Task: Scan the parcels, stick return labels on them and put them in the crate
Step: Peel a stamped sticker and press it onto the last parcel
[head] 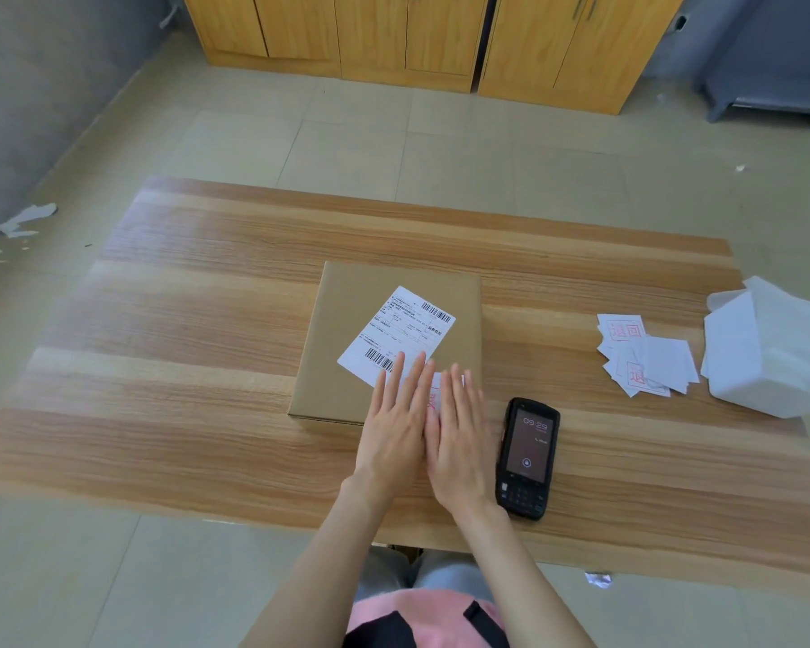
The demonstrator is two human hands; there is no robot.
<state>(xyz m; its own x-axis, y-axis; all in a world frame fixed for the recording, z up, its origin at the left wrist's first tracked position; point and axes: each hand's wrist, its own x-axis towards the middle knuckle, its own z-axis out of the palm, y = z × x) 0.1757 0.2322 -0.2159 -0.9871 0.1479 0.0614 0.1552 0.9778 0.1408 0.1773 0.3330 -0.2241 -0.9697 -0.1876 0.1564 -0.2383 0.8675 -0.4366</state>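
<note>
Both grips released: left hand [396, 430] & right hand [459, 441] flat on return label [433, 399], near edge of parcel [394, 339] on tabletop [207, 367]. Smooth outward from palms, no bubbles.

Wooden cabinets [408, 35], tiled floor [440, 147], paper scraps [24, 222].

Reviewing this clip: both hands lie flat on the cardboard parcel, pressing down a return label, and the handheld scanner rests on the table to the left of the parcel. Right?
One thing is wrong: the handheld scanner lies on the table to the right of the cardboard parcel, beside the right hand. The head view shows it. Both hands, including the left hand, do lie flat over the return label.
</note>
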